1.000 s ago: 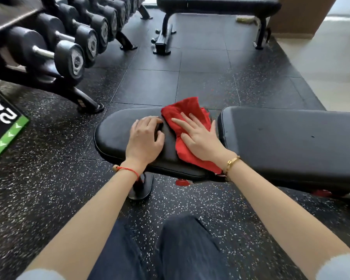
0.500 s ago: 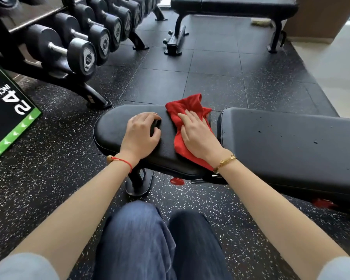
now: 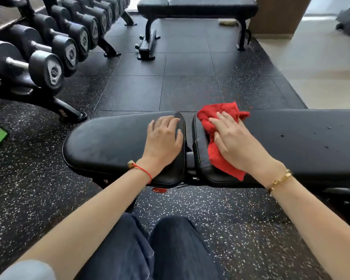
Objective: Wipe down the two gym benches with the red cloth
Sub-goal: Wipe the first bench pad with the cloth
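Your right hand [image 3: 235, 144] presses the red cloth [image 3: 220, 138] flat, fingers [image 3: 220, 122] spread rather than gripping, on the near bench's [image 3: 301, 138] long pad just right of the gap; wipe toward 9 o'clock and a loose corner could drop into it. Your left hand [image 3: 164, 138] lies open on the short pad, holding nothing. The cloth is crumpled, bunched at 12 o'clock, and the far bench [image 3: 198, 6] at 12 o'clock looks unwiped (a judgement only).

Open floor [image 3: 186, 81] lies beyond the near bench [image 3: 291, 138]; the dumbbell rack [image 3: 49, 63] crowds the left.
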`<state>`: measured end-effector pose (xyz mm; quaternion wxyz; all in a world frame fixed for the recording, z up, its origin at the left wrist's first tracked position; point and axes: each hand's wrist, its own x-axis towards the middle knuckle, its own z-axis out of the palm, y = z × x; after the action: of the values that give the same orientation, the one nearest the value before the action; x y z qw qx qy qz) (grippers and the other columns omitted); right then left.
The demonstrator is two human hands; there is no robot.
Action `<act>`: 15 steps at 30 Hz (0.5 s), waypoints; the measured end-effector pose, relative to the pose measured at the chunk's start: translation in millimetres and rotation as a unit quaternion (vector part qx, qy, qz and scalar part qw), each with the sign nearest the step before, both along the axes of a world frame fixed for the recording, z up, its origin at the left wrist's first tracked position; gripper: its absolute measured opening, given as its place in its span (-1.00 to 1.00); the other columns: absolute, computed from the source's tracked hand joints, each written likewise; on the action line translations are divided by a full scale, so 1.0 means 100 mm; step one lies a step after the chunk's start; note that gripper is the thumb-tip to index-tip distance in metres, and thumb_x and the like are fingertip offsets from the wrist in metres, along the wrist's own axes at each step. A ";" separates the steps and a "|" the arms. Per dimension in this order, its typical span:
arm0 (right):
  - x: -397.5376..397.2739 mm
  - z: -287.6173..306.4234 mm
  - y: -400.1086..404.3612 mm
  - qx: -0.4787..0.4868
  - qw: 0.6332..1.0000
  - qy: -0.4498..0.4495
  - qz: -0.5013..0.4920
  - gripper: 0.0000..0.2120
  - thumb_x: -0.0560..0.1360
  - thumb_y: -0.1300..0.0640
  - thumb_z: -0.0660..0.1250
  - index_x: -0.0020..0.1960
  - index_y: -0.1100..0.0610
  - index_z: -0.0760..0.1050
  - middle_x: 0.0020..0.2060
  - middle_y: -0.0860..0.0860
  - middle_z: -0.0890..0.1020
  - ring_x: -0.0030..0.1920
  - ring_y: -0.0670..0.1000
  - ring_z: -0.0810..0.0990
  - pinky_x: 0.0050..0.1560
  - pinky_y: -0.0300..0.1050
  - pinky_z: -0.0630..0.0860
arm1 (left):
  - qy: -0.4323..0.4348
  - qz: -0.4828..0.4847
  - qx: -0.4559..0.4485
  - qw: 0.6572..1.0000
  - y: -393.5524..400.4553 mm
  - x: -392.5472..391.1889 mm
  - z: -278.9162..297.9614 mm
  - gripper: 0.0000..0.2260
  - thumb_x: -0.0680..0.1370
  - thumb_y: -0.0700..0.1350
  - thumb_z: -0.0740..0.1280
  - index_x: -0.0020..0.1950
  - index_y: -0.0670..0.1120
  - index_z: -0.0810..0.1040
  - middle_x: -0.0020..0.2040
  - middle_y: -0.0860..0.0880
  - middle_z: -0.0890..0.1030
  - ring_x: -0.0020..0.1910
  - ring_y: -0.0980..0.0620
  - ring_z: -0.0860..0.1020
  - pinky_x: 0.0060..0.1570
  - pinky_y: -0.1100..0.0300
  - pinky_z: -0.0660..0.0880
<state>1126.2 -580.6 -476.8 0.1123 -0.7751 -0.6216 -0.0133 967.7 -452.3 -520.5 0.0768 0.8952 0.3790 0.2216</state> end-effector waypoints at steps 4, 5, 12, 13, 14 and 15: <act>0.04 -0.32 0.05 -0.027 0.997 0.066 0.004 -0.50 0.61 0.05 0.13 0.54 -0.01 0.19 0.57 0.04 0.08 0.57 0.02 0.03 0.54 0.11 -0.04 | 0.022 0.011 -0.005 1.000 -0.05 0.01 -0.16 -0.65 0.61 -0.05 0.15 0.38 -0.06 0.44 0.41 -0.01 0.43 0.45 -0.02 0.31 0.47 -0.05 0.15; 0.07 -0.36 0.10 -0.024 0.997 0.071 0.002 -0.49 0.60 0.03 0.14 0.54 -0.04 0.17 0.58 0.02 0.06 0.57 0.01 0.01 0.54 0.13 -0.07 | 0.025 0.011 -0.003 1.000 -0.05 0.01 -0.18 -0.65 0.61 -0.05 0.15 0.38 -0.06 0.44 0.42 -0.02 0.42 0.46 -0.03 0.30 0.48 -0.06 0.14; 0.08 -0.36 0.43 -0.080 0.996 0.040 -0.012 -0.49 0.60 -0.04 0.08 0.55 -0.12 0.12 0.59 0.03 -0.08 0.58 0.02 -0.11 0.53 0.16 -0.22 | 0.000 0.015 -0.025 1.000 -0.09 0.00 -0.19 -0.63 0.61 -0.10 0.17 0.41 -0.11 0.42 0.46 -0.05 0.40 0.49 -0.04 0.28 0.51 -0.09 0.12; -0.01 -0.37 0.35 -0.076 0.997 0.031 0.006 -0.49 0.59 -0.04 0.10 0.53 -0.11 0.16 0.59 0.03 -0.06 0.58 0.02 -0.09 0.54 0.16 -0.21 | 0.000 0.015 -0.025 1.000 -0.09 -0.01 -0.19 -0.63 0.61 -0.10 0.17 0.41 -0.10 0.42 0.46 -0.04 0.40 0.49 -0.03 0.28 0.51 -0.08 0.11; -0.10 -0.39 0.22 -0.065 0.997 0.023 0.025 -0.50 0.58 -0.05 0.11 0.51 -0.11 0.20 0.59 0.03 -0.02 0.58 0.02 -0.06 0.54 0.17 -0.19 | 0.002 0.016 -0.024 1.000 -0.09 -0.01 -0.18 -0.63 0.61 -0.10 0.17 0.41 -0.10 0.42 0.46 -0.03 0.40 0.49 -0.02 0.28 0.51 -0.07 0.11; -0.18 -0.42 0.08 -0.050 0.998 0.018 0.040 -0.51 0.57 -0.05 0.12 0.50 -0.11 0.24 0.59 0.02 0.02 0.58 0.02 -0.03 0.54 0.16 -0.17 | 0.002 0.017 -0.023 1.000 -0.08 -0.01 -0.18 -0.64 0.61 -0.10 0.17 0.41 -0.09 0.42 0.46 -0.03 0.40 0.49 -0.01 0.27 0.51 -0.06 0.10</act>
<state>1108.3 -572.7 -518.5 0.0847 -0.7546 -0.6497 0.0359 966.6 -460.4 -538.7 0.0931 0.8870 0.3995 0.2120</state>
